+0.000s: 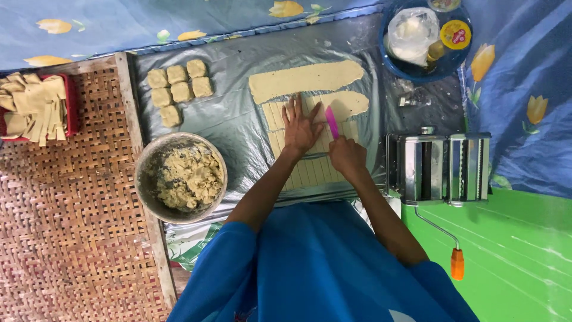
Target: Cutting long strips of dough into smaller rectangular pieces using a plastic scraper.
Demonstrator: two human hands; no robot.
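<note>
Dough sheet: flat pale sheet (310, 158) on grey plastic sheeting (232, 113), directly in front of the person; scored into narrow parallel strips over most of its width.
Left hand: left hand (300, 126) pressed palm-down on the sheet, fingers spread apart and flat, not gripping anything; fingertips point away from the body toward the uncut end.
Right hand: right hand (347, 156) closed around the handle of a pink knife (331, 121); blade tip lies on the dough just right of the left fingertips, near but not touching them as far as can be told.
Step in hand: judged to be mid-cut, one more strip being drawn along the sheet while the flat hand pins it.
Next move calls for: judged, a steady straight pull parallel to the last line, left fingers kept clear of the blade path, sheet kept from sliding on the plastic.
Uncut stock: two long rolled strips (307, 79) lie beyond the hands, the nearer one partly under the knife tip.
Dough blocks: six small squares (177, 89) upper left on the plastic.
Bowl: metal bowl (180, 177) of crumbly dough, left of the left forearm.
Pasta roller: hand-crank machine (440, 167) just right of the right wrist, orange-handled crank toward the person.
Cut pieces: heap in a red tray (36, 107), far left, well apart.
</note>
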